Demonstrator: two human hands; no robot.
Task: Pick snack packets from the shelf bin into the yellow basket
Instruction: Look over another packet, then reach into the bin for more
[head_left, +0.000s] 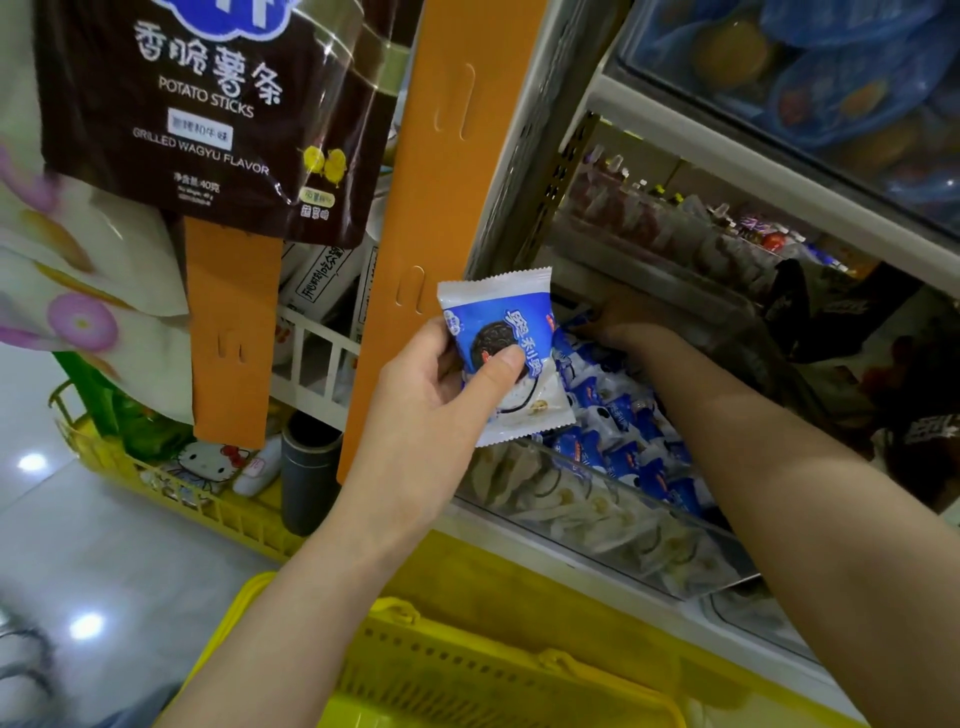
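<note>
- Blue-and-white snack packet (511, 319), one in number, is pinched in the left hand (431, 384). The thumb (493, 371) presses over the printed cookie on its front and the fingers curl behind. The packet stands tilted, its crimped top edge rising above the grip and its lower corner jutting out to the right of the thumb.
- Held packet hangs at the near left corner of the clear shelf bin (597, 499), above the bin's front wall and apart from the pile inside.
- Right hand (631, 325), beyond and to the right of the gripped packet, reaches deep into the bin and lies against a blue packet at the back of the pile. Shadow hides whether its fingers close on anything.
- Packets (618, 410) of the same blue-and-white kind fill the bin beneath the right forearm, overlapping too thickly to count.
- Yellow basket (467, 654) sits below the grip, under both forearms.
- Second yellow basket (171, 499) stands on the floor to the lower left of the grip, making two baskets in all.
- Two orange strips (457, 156) rise behind and to the left of the gripping hand. One brown potato-sticks bag (208, 114) hangs above and to its left.
</note>
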